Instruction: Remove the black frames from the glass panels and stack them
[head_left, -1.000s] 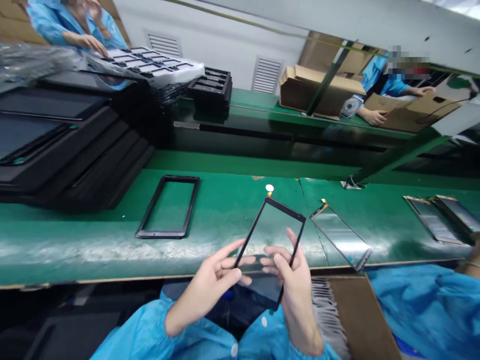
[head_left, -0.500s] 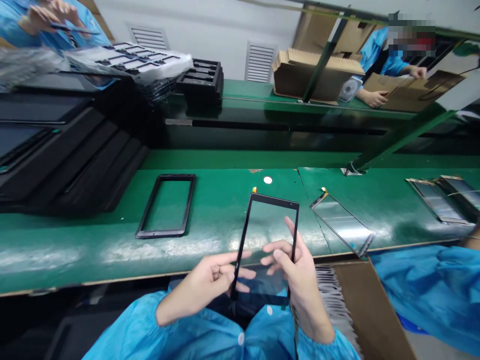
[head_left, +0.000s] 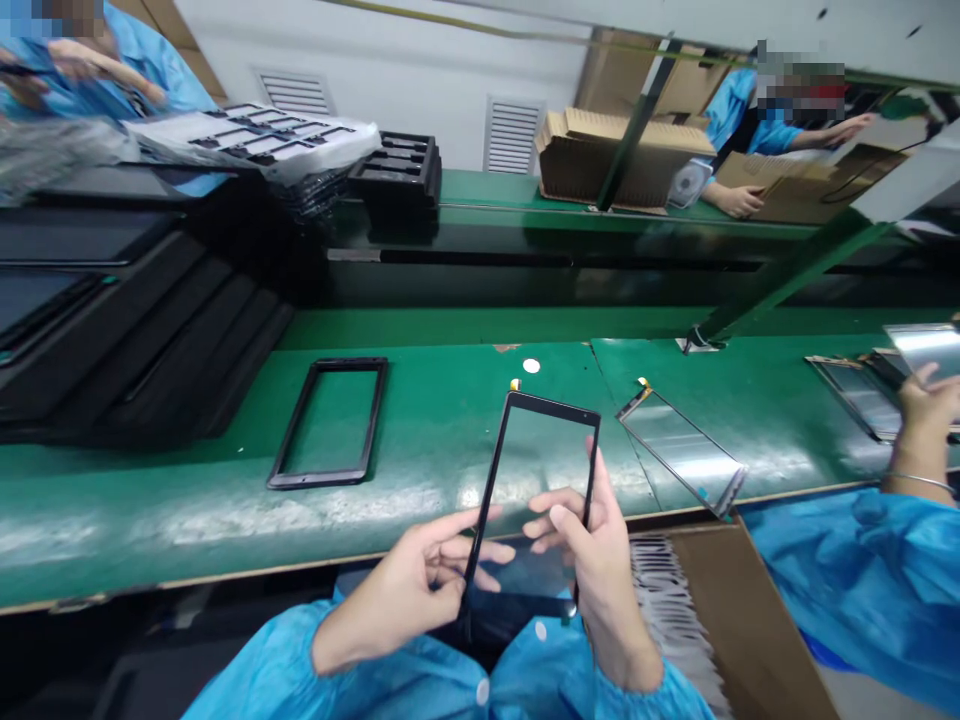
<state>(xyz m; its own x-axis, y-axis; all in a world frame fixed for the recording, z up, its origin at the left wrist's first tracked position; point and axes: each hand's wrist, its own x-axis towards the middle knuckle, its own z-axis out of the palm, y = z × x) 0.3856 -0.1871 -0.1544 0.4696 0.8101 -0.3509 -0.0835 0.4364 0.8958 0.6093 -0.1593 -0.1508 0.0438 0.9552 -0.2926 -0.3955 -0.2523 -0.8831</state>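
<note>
Both my hands hold a clear tablet touch panel (head_left: 541, 450) with a black border, tilted up above the table's front edge. My left hand (head_left: 416, 580) grips its lower left edge, and my right hand (head_left: 600, 560) has the right edge. Fingers of both hands show through the glass, behind it. From the panel's top left corner sticks a small yellow tab (head_left: 515, 384). To the left, an empty black tablet frame (head_left: 279, 470) lies flat on the green table. On the right lies another glass panel (head_left: 686, 440), set at a slant.
Black foam trays (head_left: 202, 330) are stacked at the left. A green post (head_left: 787, 275) rises at the right. Near the right edge a co-worker's hand (head_left: 926, 405) holds a panel above other panels (head_left: 855, 395). An open cardboard box (head_left: 739, 600) stands below the table edge.
A co-worker's hand with a panel has come into view at the right. My view has shifted slightly; my hands keep nearly the same hold on the touch panel.
</note>
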